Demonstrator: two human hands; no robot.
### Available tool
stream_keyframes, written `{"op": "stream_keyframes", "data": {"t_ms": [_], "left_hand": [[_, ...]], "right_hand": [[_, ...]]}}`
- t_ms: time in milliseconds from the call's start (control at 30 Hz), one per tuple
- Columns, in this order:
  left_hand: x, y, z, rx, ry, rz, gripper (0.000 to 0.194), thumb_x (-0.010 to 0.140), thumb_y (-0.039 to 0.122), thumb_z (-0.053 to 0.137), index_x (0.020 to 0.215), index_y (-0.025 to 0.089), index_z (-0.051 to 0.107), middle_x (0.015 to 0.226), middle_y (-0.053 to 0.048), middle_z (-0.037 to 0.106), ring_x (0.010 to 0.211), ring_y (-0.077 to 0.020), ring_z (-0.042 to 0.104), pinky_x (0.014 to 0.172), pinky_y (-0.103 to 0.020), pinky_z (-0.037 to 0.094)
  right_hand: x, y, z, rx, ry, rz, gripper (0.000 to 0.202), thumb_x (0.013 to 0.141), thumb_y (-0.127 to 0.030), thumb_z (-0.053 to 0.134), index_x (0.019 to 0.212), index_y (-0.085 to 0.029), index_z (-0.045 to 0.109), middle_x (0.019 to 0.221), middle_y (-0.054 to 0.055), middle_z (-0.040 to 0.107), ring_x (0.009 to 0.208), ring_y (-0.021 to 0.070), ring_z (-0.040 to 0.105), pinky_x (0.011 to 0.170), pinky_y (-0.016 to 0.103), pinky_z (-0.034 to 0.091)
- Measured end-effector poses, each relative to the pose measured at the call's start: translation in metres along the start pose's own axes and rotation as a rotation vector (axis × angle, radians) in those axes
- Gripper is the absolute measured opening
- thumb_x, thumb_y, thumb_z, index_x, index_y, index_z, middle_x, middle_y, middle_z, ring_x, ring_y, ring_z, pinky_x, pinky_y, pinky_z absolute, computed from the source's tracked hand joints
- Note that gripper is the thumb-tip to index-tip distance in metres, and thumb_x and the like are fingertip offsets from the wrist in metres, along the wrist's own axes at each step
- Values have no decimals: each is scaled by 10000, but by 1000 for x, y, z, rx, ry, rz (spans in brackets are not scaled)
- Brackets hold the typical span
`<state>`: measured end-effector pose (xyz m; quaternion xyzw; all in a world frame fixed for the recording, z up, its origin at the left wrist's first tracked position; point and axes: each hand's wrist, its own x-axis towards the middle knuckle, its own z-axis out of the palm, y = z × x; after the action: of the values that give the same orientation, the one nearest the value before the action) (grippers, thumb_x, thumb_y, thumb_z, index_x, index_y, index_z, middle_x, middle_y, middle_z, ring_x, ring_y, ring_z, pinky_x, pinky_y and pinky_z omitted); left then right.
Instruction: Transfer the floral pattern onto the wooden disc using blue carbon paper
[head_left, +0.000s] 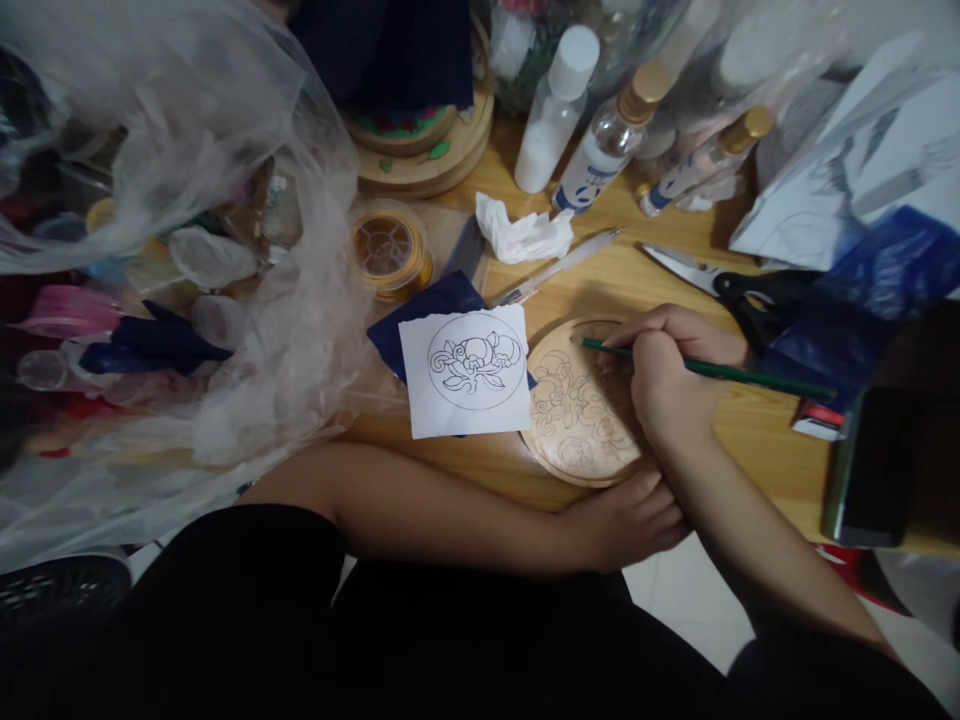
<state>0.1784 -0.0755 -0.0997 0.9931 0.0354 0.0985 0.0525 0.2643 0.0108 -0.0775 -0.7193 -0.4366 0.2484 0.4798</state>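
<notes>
A dark green pencil (757, 378) is pinched in my right hand (675, 375), its tip on the upper part of a round wooden board (574, 415). Thin pencil lines of flowers and leaves cover much of the board's face. My left hand (634, 515) grips the board's near right edge, with its fingers partly under my right wrist. Just left of the board lies a white paper (469, 400) with an oval floral line drawing. Dark blue sheets (386, 340) stick out from under that paper.
Behind the board are a pen (562, 265), crumpled tissue (521, 230), a gold spool (390, 250) and several bottles (600, 150). Open scissors (712, 280) lie at the right, farther from me than a phone (874, 465). A plastic bag (292, 330) of small containers crowds the left.
</notes>
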Motion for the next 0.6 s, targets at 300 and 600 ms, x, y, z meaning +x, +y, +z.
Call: {"op": "stream_keyframes", "data": {"t_ms": [300, 600], "left_hand": [[0, 0, 0, 8, -12, 10, 443, 954, 117, 260, 1342, 100, 472, 1346, -145, 531, 1248, -246, 498, 1094, -457, 356], [1, -2, -2, -4, 19, -10, 466, 942, 78, 228, 1304, 107, 520, 1310, -113, 572, 1212, -222, 528, 1055, -417, 384]], "right_hand": [[0, 2, 0, 29, 34, -22, 259, 625, -77, 419, 510, -164, 634, 443, -45, 577, 408, 86, 532, 404, 187, 414], [0, 3, -1, 28, 5, -33, 258, 646, -83, 427, 534, -166, 645, 469, -48, 597, 423, 73, 537, 420, 174, 420]]}}
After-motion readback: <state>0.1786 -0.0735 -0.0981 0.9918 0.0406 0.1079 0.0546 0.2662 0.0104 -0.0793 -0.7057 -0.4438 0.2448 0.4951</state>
